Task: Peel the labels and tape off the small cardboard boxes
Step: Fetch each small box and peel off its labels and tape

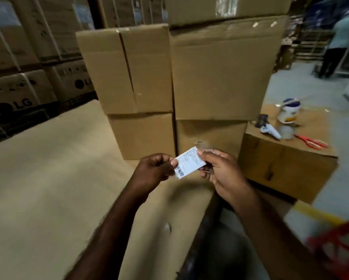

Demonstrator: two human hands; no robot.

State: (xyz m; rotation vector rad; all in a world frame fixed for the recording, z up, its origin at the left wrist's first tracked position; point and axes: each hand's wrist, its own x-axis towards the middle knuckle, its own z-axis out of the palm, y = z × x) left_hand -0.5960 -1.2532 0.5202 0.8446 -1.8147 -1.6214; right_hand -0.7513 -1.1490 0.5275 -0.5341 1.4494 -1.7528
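two hands pinch one small white paper label (189, 162): left hand (156, 168) and right hand (220, 168). four stacked brown cardboard boxes (220, 77) stand behind.

The white paper label (189, 162) sits between the left hand (155, 168) and the right hand (220, 170), each pinching one end, in front of a stack of plain brown cardboard boxes (222, 73). Below and left of the hands spreads a wide flat brown cardboard surface (48, 168). Behind it, at far left, stand printed brown cartons (18, 98). Right of the stack, a low brown cardboard box (286, 170) carries a white plastic tub (288, 113) at its back, a white handheld controller (269, 131) just before the tub, and red-handled scissors (311, 142) to the controller's right. A red plastic crate (339, 251) lies at the near right corner. A standing person (339, 43) is far back on the right.
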